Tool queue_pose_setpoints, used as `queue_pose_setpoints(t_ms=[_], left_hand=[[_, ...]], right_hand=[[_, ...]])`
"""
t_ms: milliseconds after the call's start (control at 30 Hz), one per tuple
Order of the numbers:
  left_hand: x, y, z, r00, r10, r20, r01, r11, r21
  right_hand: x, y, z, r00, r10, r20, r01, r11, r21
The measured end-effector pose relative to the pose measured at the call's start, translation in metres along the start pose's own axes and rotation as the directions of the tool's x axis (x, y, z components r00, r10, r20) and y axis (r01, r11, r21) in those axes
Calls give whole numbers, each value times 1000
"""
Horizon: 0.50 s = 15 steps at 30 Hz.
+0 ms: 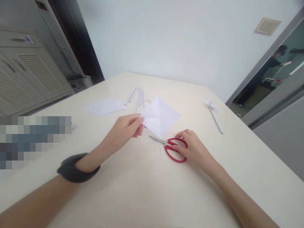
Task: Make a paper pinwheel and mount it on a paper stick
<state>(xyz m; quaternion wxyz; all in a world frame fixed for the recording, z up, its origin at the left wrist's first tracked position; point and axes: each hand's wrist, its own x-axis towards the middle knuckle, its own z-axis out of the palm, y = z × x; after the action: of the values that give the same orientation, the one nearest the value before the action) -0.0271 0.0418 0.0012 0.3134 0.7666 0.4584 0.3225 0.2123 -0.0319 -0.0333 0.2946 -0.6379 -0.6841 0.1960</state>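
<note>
Left hand (125, 129) nearest, pinching left corner of creased white paper square (161, 118), held just above desk (133, 190). Right hand (193, 148) at 4 o'clock from paper, fingers curled on red scissors (172, 148) handles. Scissors flat, blades pointing 10 o'clock under paper.

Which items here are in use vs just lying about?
In use:
- creased white paper square, pinched at a corner by the left hand
- red-handled scissors, lying on the table under the right hand

Lying about:
- loose paper sheets
- rolled paper sticks
- paper pinwheel on a stick
</note>
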Motion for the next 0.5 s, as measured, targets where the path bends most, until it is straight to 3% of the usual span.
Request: queue_pose_setpoints(t_ms=[100, 233, 500], left_hand=[[-1, 3, 0, 999, -22, -31, 20, 999, -51], [-1, 6, -1, 998, -17, -62, 13, 998, -62], [-4, 11, -3, 991, 17, -135, -20, 1000, -21]], right_hand=[[-2, -6, 2, 999, -41, -3, 41, 996, -85], [-3, -9, 3, 995, -59, 77, 71, 985, -157], [-2, -6, -3, 991, 119, 59, -120, 992, 27]])
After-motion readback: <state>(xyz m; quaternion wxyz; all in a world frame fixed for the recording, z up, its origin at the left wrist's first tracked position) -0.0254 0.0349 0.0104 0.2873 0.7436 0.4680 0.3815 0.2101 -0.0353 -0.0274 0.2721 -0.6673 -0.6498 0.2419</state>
